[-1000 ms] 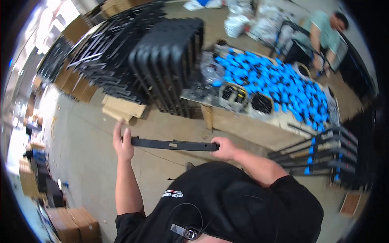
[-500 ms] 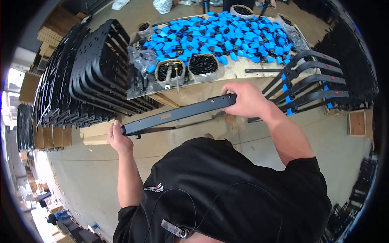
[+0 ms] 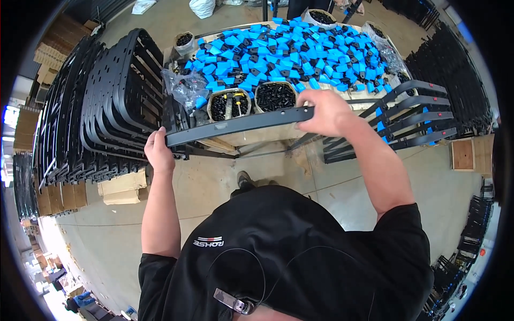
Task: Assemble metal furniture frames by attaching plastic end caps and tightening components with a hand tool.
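Both my hands hold a black metal frame [image 3: 241, 124] level before me, its long bar slanting slightly up to the right. My left hand [image 3: 160, 152] is closed round the bar's left end. At the right end, my right hand [image 3: 329, 113] grips with thumb and fingers. The bar passes just in front of two tubs of small black parts, the left tub [image 3: 217, 111] and the right tub [image 3: 276, 96], on the work table. A yellow-handled screwdriver [image 3: 239, 100] and a hammer [image 3: 228, 107] lie in the left tub.
A large heap of blue and black plastic pieces [image 3: 294, 53] covers the table. Black frames [image 3: 115, 91] stand stacked at the left. More curved frames [image 3: 415, 115] with blue pieces stand at the right. Cardboard [image 3: 123, 188] lies on the floor at the left.
The frame has moved forward and up toward the table, its bar now close to the tubs. Both hands keep hold of it. A shoe now shows below.
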A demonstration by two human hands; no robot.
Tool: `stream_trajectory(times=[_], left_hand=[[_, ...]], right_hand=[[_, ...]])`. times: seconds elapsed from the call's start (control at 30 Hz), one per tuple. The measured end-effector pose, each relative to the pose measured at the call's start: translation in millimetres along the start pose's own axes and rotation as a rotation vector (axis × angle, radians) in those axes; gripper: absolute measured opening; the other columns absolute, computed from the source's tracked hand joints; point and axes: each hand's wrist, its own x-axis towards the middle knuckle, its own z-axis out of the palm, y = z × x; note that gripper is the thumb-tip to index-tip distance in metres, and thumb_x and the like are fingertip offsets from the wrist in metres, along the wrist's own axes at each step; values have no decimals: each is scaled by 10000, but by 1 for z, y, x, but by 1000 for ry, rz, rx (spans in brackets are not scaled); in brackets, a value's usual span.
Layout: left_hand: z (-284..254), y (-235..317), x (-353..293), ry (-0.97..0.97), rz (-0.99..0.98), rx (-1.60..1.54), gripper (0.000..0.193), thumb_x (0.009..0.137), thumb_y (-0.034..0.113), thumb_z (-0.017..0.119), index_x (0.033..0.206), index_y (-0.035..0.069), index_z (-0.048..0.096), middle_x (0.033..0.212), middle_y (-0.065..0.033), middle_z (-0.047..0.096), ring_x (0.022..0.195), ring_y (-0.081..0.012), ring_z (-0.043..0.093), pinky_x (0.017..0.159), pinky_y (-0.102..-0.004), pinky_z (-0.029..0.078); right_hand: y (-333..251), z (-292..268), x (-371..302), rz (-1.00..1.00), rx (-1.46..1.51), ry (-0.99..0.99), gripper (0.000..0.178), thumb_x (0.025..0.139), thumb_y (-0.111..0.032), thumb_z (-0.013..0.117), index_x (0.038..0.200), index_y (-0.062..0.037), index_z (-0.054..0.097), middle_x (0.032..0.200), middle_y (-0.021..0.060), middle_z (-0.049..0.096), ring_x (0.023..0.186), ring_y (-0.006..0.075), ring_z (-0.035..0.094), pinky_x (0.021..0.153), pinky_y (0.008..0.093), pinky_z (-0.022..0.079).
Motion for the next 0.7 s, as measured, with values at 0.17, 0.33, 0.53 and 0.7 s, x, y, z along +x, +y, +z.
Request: stream_trajectory(times=[0.17, 0.33, 0.53, 0.7], left_hand=[[41, -5, 36, -147, 7, 42, 401, 991, 230, 635, 650, 41, 539, 652, 87, 421, 645, -47, 356, 568, -282, 286], [63, 9, 44, -296, 48, 137, 411, 984, 234, 643, 670, -4, 528, 617, 38, 429, 632, -65, 379, 554, -305, 334], [38, 2, 61, -296, 60, 159, 423, 973, 185, 655, 622, 3, 506, 604, 61, 406, 620, -52, 346, 532, -294, 295], [35, -5, 71, -222, 65, 54, 426, 987, 161, 639, 617, 62, 452, 620, 89, 361, 607, -36, 292, 531, -276, 224]], right_hand=[[29, -8, 51, -29, -46, 126, 442, 682, -284, 844, 1074, -158, 684, 947, 132, 707, 911, 341, 683, 800, 438, 533], [46, -13, 70, 65, -223, 141, 421, 693, -269, 838, 1069, -167, 680, 964, 117, 709, 943, 331, 689, 819, 460, 534], [16, -4, 82, 19, -175, 144, 375, 704, -247, 837, 1035, -171, 676, 959, 81, 712, 952, 325, 683, 824, 453, 533], [17, 5, 95, -71, -148, 235, 390, 696, -233, 848, 1036, -174, 666, 890, 61, 710, 869, 309, 690, 760, 441, 539]])
